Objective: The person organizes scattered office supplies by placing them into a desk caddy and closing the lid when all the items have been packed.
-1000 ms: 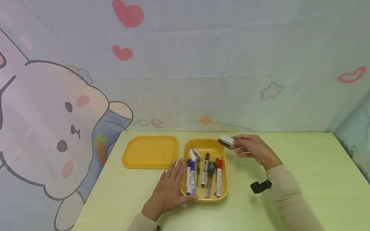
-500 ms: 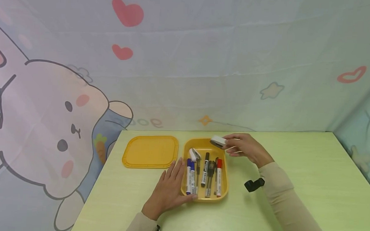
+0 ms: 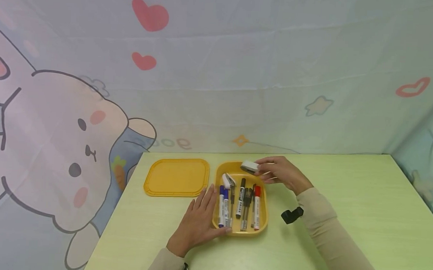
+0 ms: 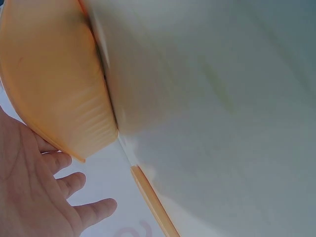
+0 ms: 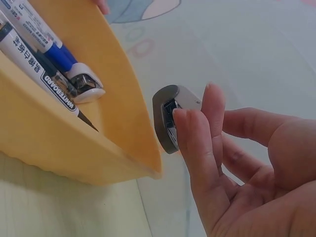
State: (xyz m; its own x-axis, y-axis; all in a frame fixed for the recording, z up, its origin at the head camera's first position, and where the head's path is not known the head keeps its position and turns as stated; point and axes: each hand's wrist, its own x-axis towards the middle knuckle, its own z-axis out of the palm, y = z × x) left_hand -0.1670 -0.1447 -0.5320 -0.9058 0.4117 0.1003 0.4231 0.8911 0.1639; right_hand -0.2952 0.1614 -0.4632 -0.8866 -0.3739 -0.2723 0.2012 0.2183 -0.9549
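Observation:
My right hand [image 3: 281, 173] pinches a small white-and-grey stapler [image 3: 250, 167] by one end, between thumb and fingertips. In the head view the stapler overlaps the far right part of the yellow tray [image 3: 264, 221]; the right wrist view shows it just beyond the tray's rim. My left hand [image 3: 195, 222] lies against the tray's left side, fingers extended along the rim and thumb at the near corner. Inside the tray is another white stapler [image 5: 88, 85], above two blue-capped markers [image 3: 223, 208]. Beside them lie a black whiteboard marker [image 3: 240, 199], several black-capped pens [image 3: 247, 207] and a red-capped marker [image 3: 257, 207].
A flat yellow lid [image 3: 176, 177] lies on the table left of the tray. Behind the table [image 3: 337, 196] hangs a printed cloth [image 3: 219, 70] with a rabbit and hearts. A black wrist mount [image 3: 292, 215] sticks out from the right sleeve.
My right hand has moved left with the stapler, from beside the tray's far right corner to over its far edge. My left hand stays against the tray.

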